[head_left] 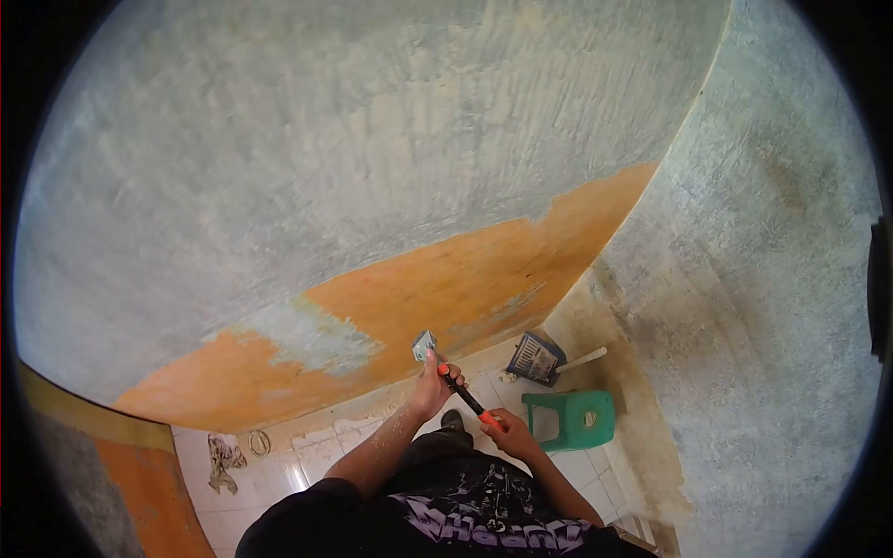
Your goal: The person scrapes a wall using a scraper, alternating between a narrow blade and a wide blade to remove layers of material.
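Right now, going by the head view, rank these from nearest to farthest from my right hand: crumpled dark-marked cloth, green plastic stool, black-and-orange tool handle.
1. Black-and-orange tool handle: gripped in your right hand.
2. Green plastic stool: on the floor, to the right.
3. Crumpled dark-marked cloth: on the floor, well to the left.

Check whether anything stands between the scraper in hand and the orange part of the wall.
Nothing visible does: the scraper, held by the left hand and right hand, points toward the orange area; the green stool stands to the right.
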Tool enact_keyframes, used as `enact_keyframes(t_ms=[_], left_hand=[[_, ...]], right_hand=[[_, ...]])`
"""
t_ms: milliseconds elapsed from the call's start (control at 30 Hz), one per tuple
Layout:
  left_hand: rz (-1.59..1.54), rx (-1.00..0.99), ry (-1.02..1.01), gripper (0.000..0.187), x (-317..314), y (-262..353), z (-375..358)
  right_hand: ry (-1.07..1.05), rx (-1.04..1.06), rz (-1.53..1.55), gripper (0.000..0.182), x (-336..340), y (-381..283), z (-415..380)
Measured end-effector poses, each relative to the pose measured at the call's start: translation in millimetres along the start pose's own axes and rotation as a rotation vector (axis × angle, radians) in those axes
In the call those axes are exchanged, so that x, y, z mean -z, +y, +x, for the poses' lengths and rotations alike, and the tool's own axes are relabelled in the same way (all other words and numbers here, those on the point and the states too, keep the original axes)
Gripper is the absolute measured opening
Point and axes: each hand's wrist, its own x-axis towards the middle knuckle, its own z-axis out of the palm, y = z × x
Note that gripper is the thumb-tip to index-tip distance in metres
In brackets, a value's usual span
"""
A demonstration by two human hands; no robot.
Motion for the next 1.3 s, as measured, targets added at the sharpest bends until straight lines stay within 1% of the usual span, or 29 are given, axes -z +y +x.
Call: enact_keyframes(t_ms=[33, 133, 233, 333, 367, 467, 533, 633, 733, 833, 933, 1033, 1067, 1167, 1233, 1300], left_hand=[[-0.014, -0.001, -0.021, 0.053, -4.8, -1.1, 12.1], [0.003, -0.005, -0.109, 0.045, -20.7, -1.6, 52.2], [0.037, 0.024, -0.121, 0.044, -39.8, -6.5, 85.9], [0.12, 0.025, -0.146, 0.043, -72.3, 2.2, 93.6], [0.119, 0.01, -0.164, 0.039, -75.7, 0.9, 98.2], [0.142, -0.034, -0.113, 0.038, -81.7, -3.7, 111.5], [0.115, -0.085, -0.094, 0.038, -90.2, -4.8, 115.9], [0.068, -0.182, -0.105, 0.039, -101.7, 0.9, 129.6], [0.039, -0.242, -0.106, 0.041, -133.7, 11.0, 150.8], [-0.007, -0.259, -0.112, 0.044, -176.5, 18.9, 169.2], [-0.049, -0.255, -0.088, 0.046, -209.4, 16.6, 192.6], [-0.114, -0.25, -0.086, 0.047, -223.5, -2.3, 218.9], [-0.14, -0.247, -0.094, 0.047, -226.6, -9.6, 226.4], [-0.189, -0.32, 0.03, 0.048, -241.0, -21.6, 244.6], [-0.235, -0.314, 0.065, 0.049, -246.4, -27.2, 255.5], [-0.267, -0.318, 0.06, 0.05, -250.3, -30.4, 262.7]], right_hand=[[0.036, 0.031, -0.062, 0.032, 9.2, -3.6, 7.1], [0.073, 0.021, 0.036, 0.027, 39.0, -4.7, 26.8], [0.117, -0.006, -0.042, 0.033, 64.7, -11.3, 43.4], [0.027, -0.064, -0.172, 0.034, 87.4, -53.7, 49.7], [0.007, -0.056, -0.184, 0.034, 95.9, -49.8, 58.8], [-0.078, -0.041, -0.219, 0.036, 122.8, -28.0, 83.3], [-0.15, -0.024, -0.236, 0.037, 142.5, -33.9, 101.8], [-0.303, -0.053, -0.166, 0.027, 169.7, -63.6, 117.8], [-0.403, -0.009, -0.081, 0.025, 196.5, -94.0, 130.6], [-0.482, -0.107, -0.004, 0.02, 228.9, -130.1, 138.6], [-0.61, -0.116, 0.218, 0.016, 259.4, -118.7, 153.6], [-0.695, -0.15, 0.188, 0.014, 291.0, -116.7, 163.8], [-0.696, -0.158, 0.195, 0.015, 298.7, -116.3, 166.8], [-0.698, -0.187, 0.218, 0.016, 320.0, -113.1, 172.8], [-0.716, -0.201, 0.231, 0.019, 329.8, -112.7, 180.3], [-0.662, -0.224, 0.145, 0.022, 337.4, -118.6, 180.9]])
